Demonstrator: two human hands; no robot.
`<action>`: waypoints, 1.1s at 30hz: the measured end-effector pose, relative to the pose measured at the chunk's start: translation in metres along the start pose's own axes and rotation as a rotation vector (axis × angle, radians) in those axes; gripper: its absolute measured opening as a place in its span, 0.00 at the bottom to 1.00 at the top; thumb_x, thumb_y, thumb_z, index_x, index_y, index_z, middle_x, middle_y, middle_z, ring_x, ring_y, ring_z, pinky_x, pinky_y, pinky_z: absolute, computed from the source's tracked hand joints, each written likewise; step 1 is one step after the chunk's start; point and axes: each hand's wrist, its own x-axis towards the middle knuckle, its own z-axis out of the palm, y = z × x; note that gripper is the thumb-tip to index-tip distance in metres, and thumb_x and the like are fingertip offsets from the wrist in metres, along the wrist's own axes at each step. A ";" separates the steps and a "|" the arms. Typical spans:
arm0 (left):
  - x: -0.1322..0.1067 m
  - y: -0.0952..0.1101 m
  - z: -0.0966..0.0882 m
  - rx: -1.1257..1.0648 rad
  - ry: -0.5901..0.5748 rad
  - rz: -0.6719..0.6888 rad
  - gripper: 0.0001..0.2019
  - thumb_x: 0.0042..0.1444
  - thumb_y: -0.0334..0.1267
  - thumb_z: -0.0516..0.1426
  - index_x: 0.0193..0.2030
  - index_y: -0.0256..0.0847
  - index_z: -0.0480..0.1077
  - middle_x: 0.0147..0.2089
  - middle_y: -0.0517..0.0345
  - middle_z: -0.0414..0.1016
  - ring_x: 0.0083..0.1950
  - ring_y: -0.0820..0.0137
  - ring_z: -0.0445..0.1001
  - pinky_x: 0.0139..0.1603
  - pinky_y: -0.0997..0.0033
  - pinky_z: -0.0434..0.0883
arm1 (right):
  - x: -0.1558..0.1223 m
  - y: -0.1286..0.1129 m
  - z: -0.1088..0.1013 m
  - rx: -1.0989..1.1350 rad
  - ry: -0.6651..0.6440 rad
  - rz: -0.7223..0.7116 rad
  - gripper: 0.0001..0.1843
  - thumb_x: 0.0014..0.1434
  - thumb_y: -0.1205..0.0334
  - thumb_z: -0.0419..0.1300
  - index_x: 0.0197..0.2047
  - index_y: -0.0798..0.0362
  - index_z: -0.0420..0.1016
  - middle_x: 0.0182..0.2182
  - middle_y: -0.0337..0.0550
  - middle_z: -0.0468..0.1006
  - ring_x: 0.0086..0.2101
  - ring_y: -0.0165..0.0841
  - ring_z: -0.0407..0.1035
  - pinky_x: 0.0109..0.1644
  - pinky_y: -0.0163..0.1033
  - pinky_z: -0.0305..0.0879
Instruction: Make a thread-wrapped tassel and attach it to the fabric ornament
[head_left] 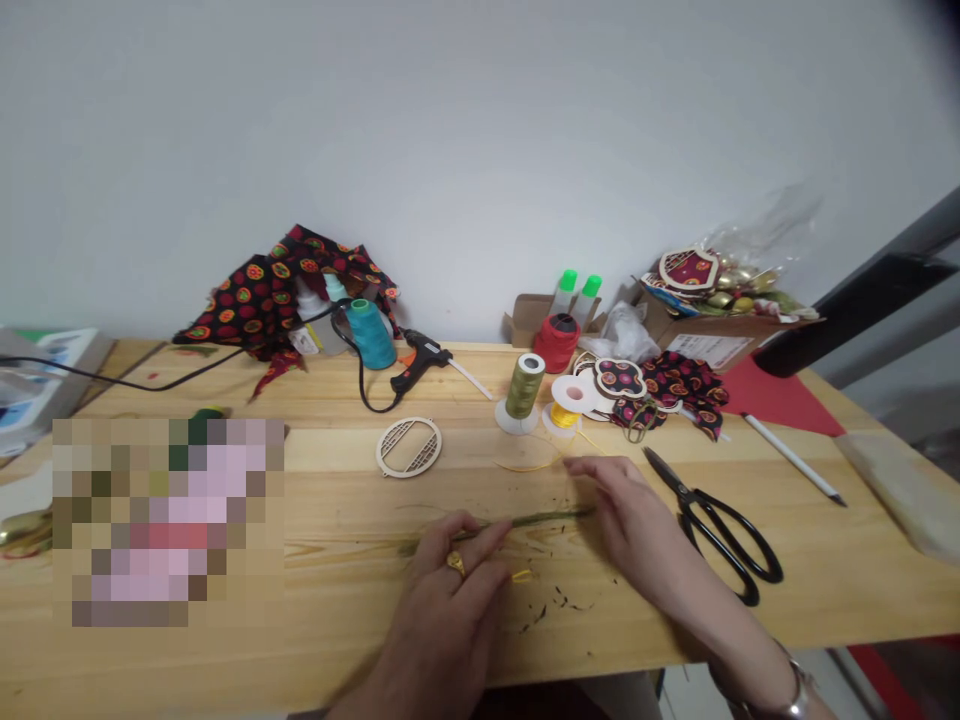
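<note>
A thin bundle of olive-green thread (544,518) lies stretched across the wooden table (300,600). My left hand (454,590), with a gold ring on one finger, rests on the table and pinches the bundle's left part. My right hand (626,510) presses down on its right end with fingers close together. A small yellow scrap (521,576) lies just right of my left hand. A loop of yellow cord (529,460) sits beyond the bundle, near an olive thread spool (523,388) and a yellow cord reel (566,405).
Black scissors (724,530) lie to the right of my right hand. A round cream lattice disc (409,446), a black glue gun (424,362), teal (370,334) and red (556,342) spools, patterned fabric (277,290), a white pencil (793,458) and a box of ornaments (720,300) stand farther back.
</note>
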 end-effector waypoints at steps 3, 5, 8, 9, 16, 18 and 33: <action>-0.001 -0.003 0.004 0.029 0.000 0.029 0.13 0.51 0.20 0.51 0.39 0.38 0.70 0.52 0.49 0.75 0.51 0.58 0.64 0.47 0.57 0.71 | 0.005 -0.004 0.004 0.018 -0.042 -0.008 0.26 0.47 0.83 0.45 0.45 0.51 0.66 0.44 0.47 0.70 0.47 0.35 0.63 0.51 0.44 0.62; -0.002 -0.005 0.005 0.029 -0.021 0.025 0.14 0.50 0.20 0.51 0.39 0.38 0.70 0.52 0.49 0.74 0.51 0.59 0.65 0.48 0.57 0.71 | 0.009 -0.004 0.006 0.004 -0.041 -0.008 0.26 0.46 0.84 0.45 0.43 0.51 0.66 0.44 0.47 0.70 0.48 0.35 0.63 0.50 0.43 0.62; -0.003 -0.007 0.005 0.016 -0.054 0.015 0.14 0.50 0.20 0.52 0.40 0.38 0.69 0.53 0.49 0.74 0.52 0.59 0.65 0.49 0.57 0.70 | 0.017 0.005 0.005 -0.084 0.033 0.054 0.22 0.46 0.82 0.45 0.40 0.52 0.65 0.44 0.48 0.71 0.47 0.37 0.63 0.49 0.44 0.62; -0.003 -0.007 0.005 0.009 -0.058 0.009 0.14 0.50 0.20 0.52 0.40 0.38 0.69 0.53 0.49 0.74 0.52 0.59 0.65 0.49 0.57 0.70 | 0.021 0.009 0.004 -0.114 0.058 0.072 0.21 0.47 0.82 0.45 0.40 0.52 0.65 0.44 0.49 0.71 0.46 0.38 0.63 0.49 0.45 0.62; -0.002 -0.005 0.005 -0.037 -0.014 -0.013 0.11 0.53 0.22 0.52 0.39 0.39 0.69 0.50 0.48 0.76 0.49 0.60 0.66 0.46 0.58 0.72 | 0.039 0.019 -0.003 -0.160 -0.011 -0.014 0.21 0.56 0.76 0.47 0.49 0.54 0.71 0.40 0.48 0.74 0.44 0.38 0.64 0.48 0.42 0.62; -0.004 -0.006 0.007 -0.058 -0.008 -0.026 0.11 0.53 0.22 0.51 0.39 0.40 0.68 0.50 0.48 0.76 0.49 0.60 0.67 0.46 0.57 0.71 | 0.044 0.015 -0.005 -0.175 -0.031 -0.014 0.19 0.58 0.74 0.47 0.48 0.53 0.72 0.39 0.49 0.75 0.43 0.39 0.64 0.47 0.42 0.62; -0.007 -0.012 0.010 -0.113 0.014 -0.029 0.14 0.51 0.21 0.52 0.41 0.40 0.68 0.51 0.50 0.75 0.50 0.61 0.67 0.49 0.58 0.70 | 0.087 0.017 0.005 -0.135 -0.074 -0.013 0.15 0.58 0.72 0.51 0.45 0.54 0.73 0.37 0.49 0.77 0.38 0.36 0.68 0.42 0.37 0.61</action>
